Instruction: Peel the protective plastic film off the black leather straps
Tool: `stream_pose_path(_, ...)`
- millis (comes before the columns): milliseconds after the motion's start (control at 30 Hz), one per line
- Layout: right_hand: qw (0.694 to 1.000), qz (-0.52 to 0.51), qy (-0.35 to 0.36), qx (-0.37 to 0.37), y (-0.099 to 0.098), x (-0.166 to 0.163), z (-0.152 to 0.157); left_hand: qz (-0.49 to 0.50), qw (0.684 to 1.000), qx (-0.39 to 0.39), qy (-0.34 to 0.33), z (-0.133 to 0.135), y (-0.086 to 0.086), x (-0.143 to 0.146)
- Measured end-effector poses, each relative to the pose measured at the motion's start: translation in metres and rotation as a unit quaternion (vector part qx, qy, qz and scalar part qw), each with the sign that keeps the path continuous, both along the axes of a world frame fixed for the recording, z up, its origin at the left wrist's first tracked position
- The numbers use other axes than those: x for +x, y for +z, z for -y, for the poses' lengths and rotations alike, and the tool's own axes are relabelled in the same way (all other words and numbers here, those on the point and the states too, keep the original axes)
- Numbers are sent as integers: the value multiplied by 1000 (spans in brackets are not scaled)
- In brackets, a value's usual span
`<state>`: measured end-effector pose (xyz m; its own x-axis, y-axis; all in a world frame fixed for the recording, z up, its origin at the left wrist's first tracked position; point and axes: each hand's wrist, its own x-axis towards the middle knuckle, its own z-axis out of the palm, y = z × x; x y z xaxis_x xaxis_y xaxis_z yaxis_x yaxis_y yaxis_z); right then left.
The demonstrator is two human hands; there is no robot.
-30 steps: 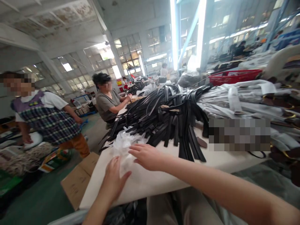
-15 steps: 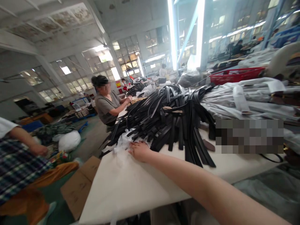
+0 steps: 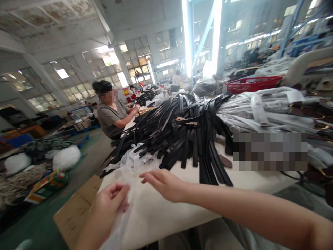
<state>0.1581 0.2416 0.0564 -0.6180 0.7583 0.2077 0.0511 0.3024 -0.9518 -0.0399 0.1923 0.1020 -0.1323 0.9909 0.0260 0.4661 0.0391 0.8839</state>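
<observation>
My left hand (image 3: 110, 199) is closed at the table's near left edge, fingers pinching a thin translucent plastic sheet (image 3: 121, 225) that hangs down below it. Crumpled plastic of the same look spreads over the table (image 3: 156, 218) up to the strap pile. To the right, my right hand (image 3: 162, 184) hovers above the table with its fingers stretched out and nothing in them. Just beyond it lies a large heap of black leather-like straps (image 3: 179, 139), their flat ends pointing towards me. A brown rounded piece (image 3: 225, 161) lies by the strap ends.
White-wrapped straps (image 3: 260, 111) lie on the right, with a red crate (image 3: 253, 84) behind. A co-worker in a grey shirt (image 3: 110, 114) works at the table's far left side. A cardboard box (image 3: 75, 211) stands on the floor to the left.
My left hand has come into view, gripping the plastic sheet. My right hand has drawn back off the crumpled plastic towards me. The person in checked cloth at left has left the view.
</observation>
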Motion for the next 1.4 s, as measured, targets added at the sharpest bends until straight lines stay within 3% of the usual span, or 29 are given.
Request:
stream_pose_path(67,984,-41,44,-165,10,21,-13,-57,997,48,-36,-44,-2,30)
stream_pose_path(133,966,-68,37,-246,15,38,-35,-89,990,89,-67,-84,-7,60)
stream_pose_path(200,959,-96,-44,-263,15,54,-62,-76,988,89,-99,-113,-12,80)
stream_pose_path(300,960,-99,-173,-197,7,81,-98,-39,987,45,-151,-133,-21,86)
stream_pose_path(400,963,-80,-217,-141,0,108,-115,54,984,-41,-165,-133,-23,69)
stream_pose_path(500,971,-43,-211,-103,3,126,-109,244,961,-88,-96,-127,-13,54)
stream_pose_path(567,991,31,-95,-85,12,133,-99,343,935,-75,-46,-121,-4,52)
stream_pose_path(633,987,112,80,-80,22,136,-88,382,921,-71,-24,-115,3,56)
stream_pose_path(667,979,122,135,-87,25,135,-83,380,921,-78,-26,-111,4,60)
stream_pose_path(700,980,98,144,-99,26,131,-79,371,924,-88,-37,-109,5,64)
stream_pose_path(833,986,-109,-19,-124,11,97,-63,330,930,-126,-103,-103,-6,81)
stream_pose_path(1000,991,-24,-114,-59,-13,61,-48,344,916,-164,-129,-102,-17,89)
stream_pose_path(1200,957,-124,-61,-254,-10,63,-52,337,912,-158,-171,-101,-18,85)
stream_pose_path(1400,958,-91,-40,-270,-12,61,-50,199,973,-54,-109,-105,-28,87)
